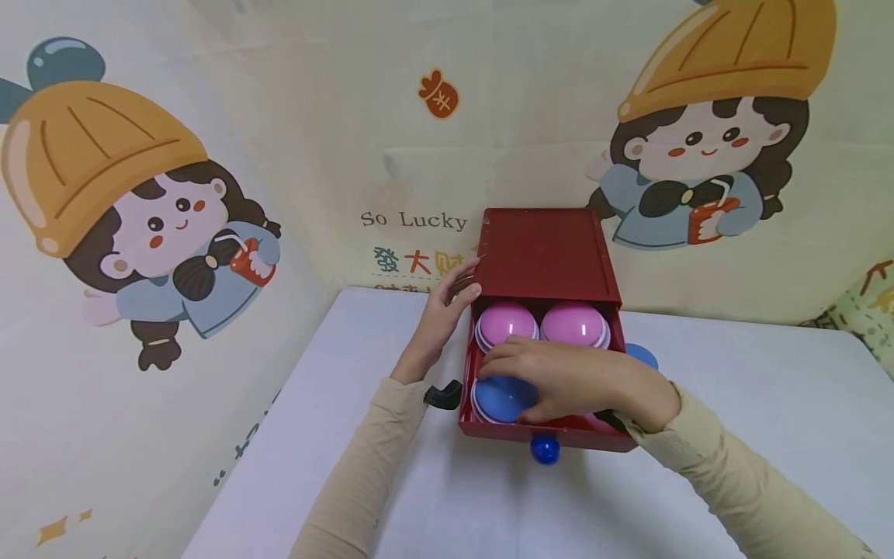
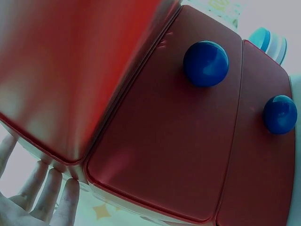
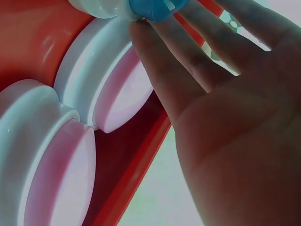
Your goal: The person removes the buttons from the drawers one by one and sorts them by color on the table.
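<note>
A red drawer box [image 1: 545,252] stands on the table, its top drawer [image 1: 594,441] pulled out. My right hand [image 1: 573,376] reaches into that drawer, thumb and fingers curved round a blue-topped round tub [image 1: 499,402] at the front left. Behind it sit two pink-topped white tubs, one on the left [image 1: 508,320] and one on the right [image 1: 576,322]. The right wrist view shows fingertips at the blue top [image 3: 157,7]. My left hand [image 1: 443,310] rests with extended fingers along the box's left side. The drawer's front right is partly hidden by my right hand.
A blue knob [image 1: 545,449] juts from the open drawer's front. Lower drawer fronts carry further blue knobs [image 2: 206,63]. Another blue-and-white round thing [image 2: 268,43] stands beyond the box's right side. A cartoon-printed cloth [image 1: 391,140] hangs behind the white table [image 1: 391,497].
</note>
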`<control>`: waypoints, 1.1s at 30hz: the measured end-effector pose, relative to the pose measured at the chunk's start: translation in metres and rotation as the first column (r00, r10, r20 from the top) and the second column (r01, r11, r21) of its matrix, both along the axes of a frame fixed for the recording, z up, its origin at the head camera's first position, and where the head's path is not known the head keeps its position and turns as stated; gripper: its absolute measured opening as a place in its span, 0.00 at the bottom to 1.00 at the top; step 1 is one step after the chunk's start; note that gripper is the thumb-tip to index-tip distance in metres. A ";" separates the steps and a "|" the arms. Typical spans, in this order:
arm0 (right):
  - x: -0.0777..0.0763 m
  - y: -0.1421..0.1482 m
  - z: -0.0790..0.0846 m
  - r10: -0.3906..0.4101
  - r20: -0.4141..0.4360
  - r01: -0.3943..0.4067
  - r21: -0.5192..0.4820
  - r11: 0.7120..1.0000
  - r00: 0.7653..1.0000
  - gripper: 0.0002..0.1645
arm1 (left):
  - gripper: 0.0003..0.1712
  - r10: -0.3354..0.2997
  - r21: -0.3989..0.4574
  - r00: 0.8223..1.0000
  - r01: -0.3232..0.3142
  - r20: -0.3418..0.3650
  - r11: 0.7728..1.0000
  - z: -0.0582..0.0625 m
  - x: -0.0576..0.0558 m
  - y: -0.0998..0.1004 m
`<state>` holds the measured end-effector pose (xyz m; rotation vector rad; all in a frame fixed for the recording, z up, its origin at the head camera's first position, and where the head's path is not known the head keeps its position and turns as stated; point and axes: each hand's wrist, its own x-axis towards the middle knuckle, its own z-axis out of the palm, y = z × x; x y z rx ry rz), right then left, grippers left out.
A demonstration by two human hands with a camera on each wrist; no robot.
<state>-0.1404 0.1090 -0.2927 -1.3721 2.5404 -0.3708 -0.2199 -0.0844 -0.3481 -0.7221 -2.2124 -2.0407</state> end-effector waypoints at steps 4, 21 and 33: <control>0.000 0.000 0.001 -0.011 0.012 0.011 0.005 1.000 1.000 0.40 | 0.27 0.008 -0.004 1.000 -0.008 -0.002 1.000 0.000 0.000 0.000; -0.002 0.008 0.008 0.016 0.057 -0.011 -0.096 0.995 0.998 0.33 | 0.27 0.002 0.021 1.000 -0.002 -0.009 1.000 -0.002 -0.001 0.000; 0.002 0.017 0.015 -0.017 0.048 0.024 -0.152 0.988 0.999 0.35 | 0.27 0.004 0.012 1.000 -0.004 -0.013 1.000 -0.003 -0.002 0.000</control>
